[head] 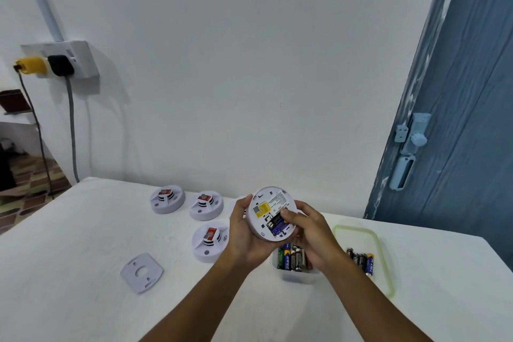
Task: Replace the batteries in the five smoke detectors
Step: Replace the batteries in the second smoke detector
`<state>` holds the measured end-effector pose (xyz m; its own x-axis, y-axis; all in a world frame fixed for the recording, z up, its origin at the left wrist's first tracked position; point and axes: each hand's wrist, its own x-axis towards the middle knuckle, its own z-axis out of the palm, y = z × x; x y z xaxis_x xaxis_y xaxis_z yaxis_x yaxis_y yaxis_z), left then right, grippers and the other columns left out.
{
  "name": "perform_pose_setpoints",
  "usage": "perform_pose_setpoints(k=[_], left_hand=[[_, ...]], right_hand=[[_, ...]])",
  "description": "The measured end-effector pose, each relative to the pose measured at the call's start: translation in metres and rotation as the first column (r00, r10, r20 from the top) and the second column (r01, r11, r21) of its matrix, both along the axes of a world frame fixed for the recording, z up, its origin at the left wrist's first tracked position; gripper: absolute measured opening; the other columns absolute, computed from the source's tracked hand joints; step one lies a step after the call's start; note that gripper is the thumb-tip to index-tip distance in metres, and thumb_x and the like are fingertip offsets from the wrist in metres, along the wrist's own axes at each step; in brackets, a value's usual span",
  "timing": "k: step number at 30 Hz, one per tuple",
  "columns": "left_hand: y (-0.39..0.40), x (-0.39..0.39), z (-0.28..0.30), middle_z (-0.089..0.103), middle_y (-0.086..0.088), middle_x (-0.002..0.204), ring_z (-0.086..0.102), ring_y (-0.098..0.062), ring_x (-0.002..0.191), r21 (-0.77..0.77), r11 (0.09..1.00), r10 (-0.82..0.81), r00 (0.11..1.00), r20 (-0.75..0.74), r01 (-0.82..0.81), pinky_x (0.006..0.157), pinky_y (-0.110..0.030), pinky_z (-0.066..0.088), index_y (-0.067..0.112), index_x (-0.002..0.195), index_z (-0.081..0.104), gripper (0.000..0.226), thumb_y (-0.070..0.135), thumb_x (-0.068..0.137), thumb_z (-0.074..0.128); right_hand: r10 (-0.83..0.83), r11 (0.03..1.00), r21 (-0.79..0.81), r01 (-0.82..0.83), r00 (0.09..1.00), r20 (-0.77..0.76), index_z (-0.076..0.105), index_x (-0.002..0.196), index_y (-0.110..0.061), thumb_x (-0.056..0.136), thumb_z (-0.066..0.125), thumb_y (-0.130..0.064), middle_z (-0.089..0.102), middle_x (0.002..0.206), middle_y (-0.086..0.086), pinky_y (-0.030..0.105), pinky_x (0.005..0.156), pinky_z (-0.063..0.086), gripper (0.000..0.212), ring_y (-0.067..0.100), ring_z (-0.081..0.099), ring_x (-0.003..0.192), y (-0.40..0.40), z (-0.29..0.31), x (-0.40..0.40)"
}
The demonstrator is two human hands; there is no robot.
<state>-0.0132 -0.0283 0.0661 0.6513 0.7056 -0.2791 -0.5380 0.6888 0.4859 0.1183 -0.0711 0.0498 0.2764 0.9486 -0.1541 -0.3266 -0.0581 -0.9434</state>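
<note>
Held detector (270,212), back side up, above tabletop (83,230). Left hand (244,233) grips its rim; right hand (308,233) fingers curled on batteries (276,223) in its compartment. Battery tub (294,261) just below detector; three detectors (206,204) left of it.

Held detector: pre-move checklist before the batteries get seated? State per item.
1. Held detector supported: ok, left hand cups it from the side and below, back face up.
2. Battery bay open: ok, batteries in the bay show.
3. Right hand on the job: ok, its fingertips sit at the bay.
4. Batteries fully seated, polarity right: cannot tell, fingers cover part of the bay.
5. Spare stock in reach: ok, container of batteries sits under the hands, more on the green-rimmed lid.
6. Removed backplate at hand for closing: ok, lying on the table at left.
</note>
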Motion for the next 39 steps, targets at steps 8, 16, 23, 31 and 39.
perform_pose_setpoints(k=[8, 16, 23, 31, 39], left_hand=[[-0.009, -0.007, -0.006, 0.068, -0.022, 0.107, 0.058, -0.036, 0.102, 0.012, 0.999, 0.049, 0.999, -0.021, -0.049, 0.094, -0.049, 0.041, 0.003, 0.096, 0.076, 0.055, 0.046, 0.089, 0.043], [-0.007, -0.030, -0.004, 0.066, -0.024, 0.112, 0.057, -0.039, 0.107, 0.046, 0.994, 0.105, 0.994, -0.026, -0.104, 0.095, -0.052, 0.041, 0.006, 0.109, 0.068, 0.051, 0.045, 0.083, 0.049], [0.026, -0.097, -0.015, 0.063, -0.023, 0.120, 0.051, -0.041, 0.118, 0.024, 0.996, 0.082, 0.996, 0.029, -0.082, 0.104, -0.054, 0.036, 0.009, 0.120, 0.061, 0.052, 0.045, 0.083, 0.050], [0.084, -0.207, -0.025, 0.067, -0.019, 0.111, 0.057, -0.038, 0.107, 0.066, 0.998, 0.005, 1.000, 0.018, -0.007, 0.094, -0.055, 0.045, 0.010, 0.100, 0.073, 0.043, 0.041, 0.074, 0.060], [0.119, -0.302, -0.052, 0.054, -0.019, 0.135, 0.047, -0.040, 0.127, -0.057, 0.994, 0.091, 0.996, 0.007, -0.091, 0.091, -0.057, 0.048, 0.013, 0.125, 0.059, 0.062, 0.042, 0.070, 0.061]], right_hand=[[0.007, 1.000, -0.002, -0.007, 0.999, 0.033, 0.066, 0.110, -0.014, 0.084, 0.070, -0.020, 0.075, 0.094, 0.008, 0.040, 0.080, 0.056, 0.027, 0.019, 0.071, 0.082, -0.013, 0.001, -0.010], [-0.026, 0.998, -0.050, 0.033, 0.990, 0.140, 0.065, 0.111, -0.019, 0.089, 0.065, -0.027, 0.074, 0.092, 0.003, 0.032, 0.069, 0.052, 0.023, 0.016, 0.066, 0.076, -0.006, 0.005, -0.021], [-0.096, 0.994, -0.012, 0.105, 0.945, 0.313, 0.064, 0.103, -0.024, 0.088, 0.065, -0.026, 0.070, 0.098, 0.003, 0.030, 0.070, 0.051, 0.015, 0.019, 0.066, 0.090, 0.004, 0.013, -0.074], [-0.121, 0.984, -0.068, 0.164, 0.898, 0.423, 0.065, 0.092, -0.015, 0.087, 0.063, -0.008, 0.071, 0.081, 0.005, 0.020, 0.057, 0.047, 0.009, 0.015, 0.067, 0.070, 0.044, -0.004, -0.176], [0.288, 0.958, -0.257, -0.129, 0.399, 0.871, 0.062, 0.123, -0.019, 0.083, 0.065, -0.027, 0.060, 0.123, 0.004, 0.032, 0.090, 0.046, 0.040, 0.021, 0.055, 0.111, 0.075, -0.056, -0.275]])
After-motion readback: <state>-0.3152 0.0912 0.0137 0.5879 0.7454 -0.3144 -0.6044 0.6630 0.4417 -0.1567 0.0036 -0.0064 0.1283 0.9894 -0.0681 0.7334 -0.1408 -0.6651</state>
